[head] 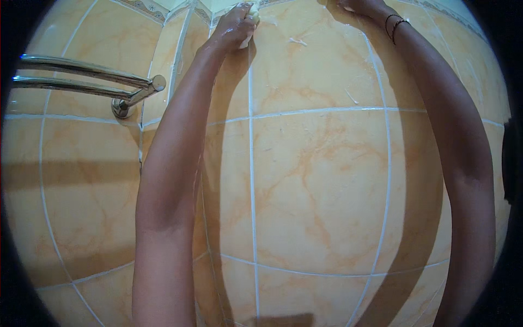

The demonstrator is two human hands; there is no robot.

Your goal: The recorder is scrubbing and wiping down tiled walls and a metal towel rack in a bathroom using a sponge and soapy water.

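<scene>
Near the top of the view, my left hand (236, 27) is closed around a pale, soapy sponge or cloth (254, 13). It presses this against the orange marbled tile wall (318, 171), close to the inside corner. My left hand and wrist look wet. At the upper edge, my right hand (361, 6) is partly cut off, close to the same wall. Its fingers are mostly out of view, so their grip cannot be told. Dark thin bracelets (394, 26) circle my right wrist. White foam streaks (298, 41) cling to the tiles between my hands.
A double-bar metal towel rail (86, 75) sticks out on the left, its end bracket near the corner. A patterned border strip (143, 9) runs along the top of the tiles. White grout lines divide the wall. A dark object (507, 161) shows at the right rim.
</scene>
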